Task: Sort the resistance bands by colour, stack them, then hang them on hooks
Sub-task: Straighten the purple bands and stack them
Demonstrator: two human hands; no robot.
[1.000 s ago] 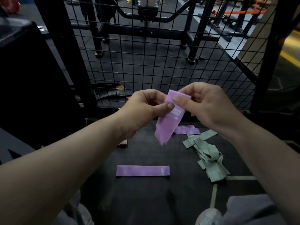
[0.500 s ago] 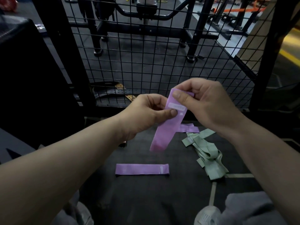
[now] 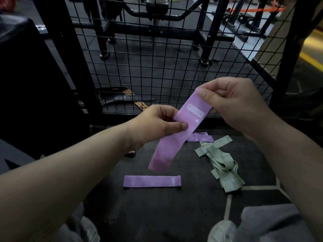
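A purple resistance band (image 3: 176, 135) hangs slanted in the air between both hands, white label facing me. My right hand (image 3: 236, 103) pinches its top end; my left hand (image 3: 157, 124) pinches its left edge lower down, thumb on the front. On the dark floor below lies a flat purple band (image 3: 152, 181). A second purple band (image 3: 201, 137) lies farther back, partly hidden by the held one. A tangled heap of green bands (image 3: 220, 163) lies to the right.
A black wire mesh panel (image 3: 157, 58) stands just beyond the bands, with gym machine frames behind it. A black perforated belt (image 3: 127, 98) lies at its foot. A dark padded block (image 3: 26, 84) fills the left. My knees and shoes are at the bottom edge.
The held purple band has been drawn out longer and flatter. My right hand rose up and to the right; my left hand slid down along the band's edge.
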